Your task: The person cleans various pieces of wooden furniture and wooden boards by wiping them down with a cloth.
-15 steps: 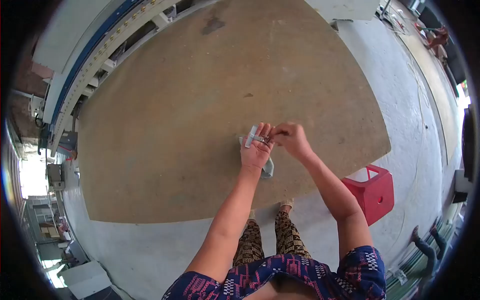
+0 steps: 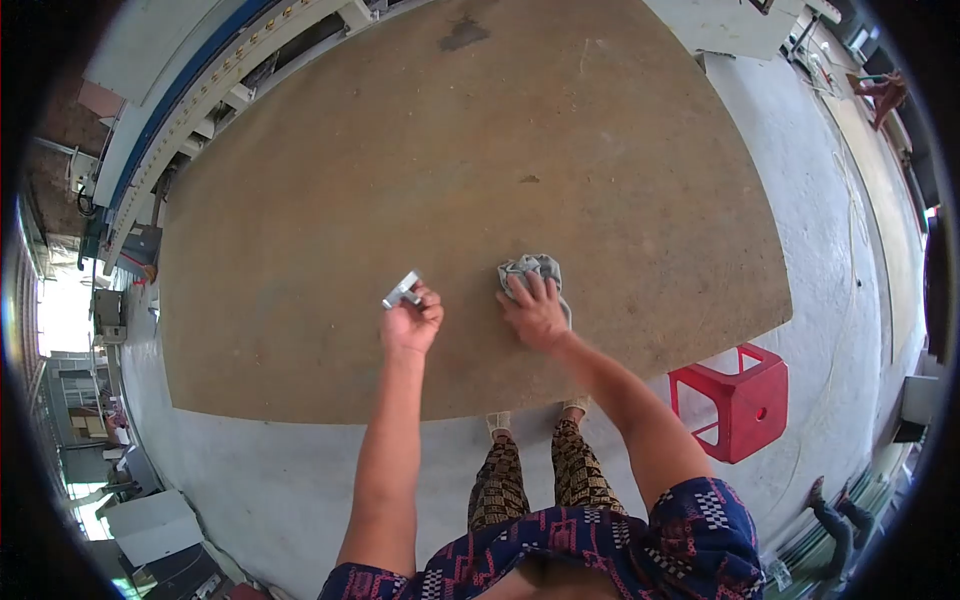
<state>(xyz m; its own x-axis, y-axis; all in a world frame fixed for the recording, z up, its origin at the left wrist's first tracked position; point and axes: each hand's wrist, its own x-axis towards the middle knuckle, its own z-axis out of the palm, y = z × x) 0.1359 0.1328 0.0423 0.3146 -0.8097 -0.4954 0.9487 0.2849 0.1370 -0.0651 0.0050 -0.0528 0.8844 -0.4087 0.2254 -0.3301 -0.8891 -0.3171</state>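
Closed around the short stem of a small silver T-shaped metal tool (image 2: 402, 289) is my left hand (image 2: 409, 326), raised over the brown board (image 2: 330, 200). The tool's flat crosspiece sticks out past the fingers. My right hand (image 2: 538, 315) lies on a crumpled grey cloth (image 2: 533, 266) on the board, with its fingers bent onto the fabric. Part of the cloth is hidden under that hand.
A red plastic stool (image 2: 752, 405) stands on the grey floor by the board's right corner. Along the upper left runs a long machine with a blue strip (image 2: 172, 120). Another person's legs (image 2: 838, 520) show at lower right.
My hands have come apart. The left has moved left with the metal tool, its open palm now closed around it. The right has come down onto the cloth, which lay partly behind my left hand.
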